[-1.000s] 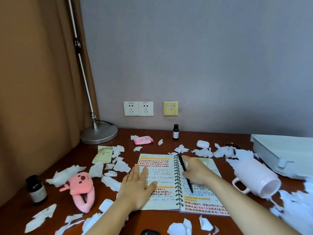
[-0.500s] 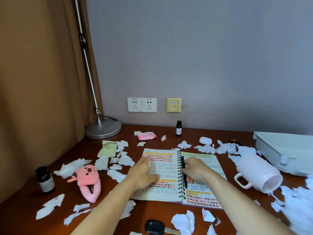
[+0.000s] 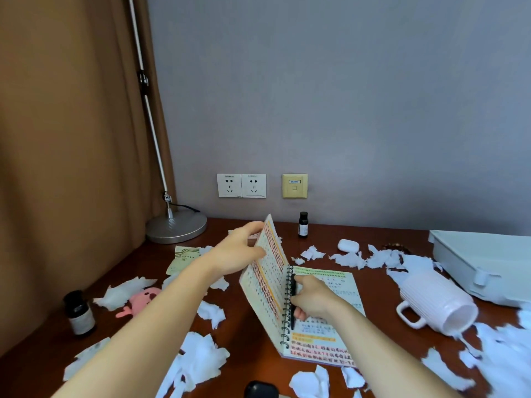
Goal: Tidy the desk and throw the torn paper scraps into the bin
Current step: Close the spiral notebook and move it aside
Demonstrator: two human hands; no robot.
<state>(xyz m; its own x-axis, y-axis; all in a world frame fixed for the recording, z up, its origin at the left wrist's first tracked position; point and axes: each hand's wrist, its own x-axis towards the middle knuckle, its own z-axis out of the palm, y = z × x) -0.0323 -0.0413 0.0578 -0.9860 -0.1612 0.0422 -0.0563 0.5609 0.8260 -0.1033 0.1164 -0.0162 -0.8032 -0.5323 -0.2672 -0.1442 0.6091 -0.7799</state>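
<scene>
Left hand [image 3: 238, 254] grips the raised left half of the notebook [image 3: 267, 271], likely folding it shut, right hand [image 3: 313, 300] pinches the pen [image 3: 292, 321] at the spiral (probably to trap it inside), torn paper scraps [image 3: 201, 360] litter the desk [image 3: 247, 334].

Crowded desk [image 3: 250, 326], few bare gaps.
Centre blocked: left hand [image 3: 238, 251] holds the notebook [image 3: 267, 277] half upright, right hand [image 3: 313, 300] grips a pen [image 3: 292, 323]. Torn paper scraps [image 3: 201, 357] cover front-left and right. Tipped mug [image 3: 436, 305] and white tray [image 3: 482, 262] fill the right; lamp base [image 3: 175, 225], brown bottle [image 3: 79, 314], plush toy [image 3: 143, 297] the left. Bare wood just left of the notebook and along the wall [image 3: 373, 139] by the small bottle [image 3: 303, 225].
</scene>
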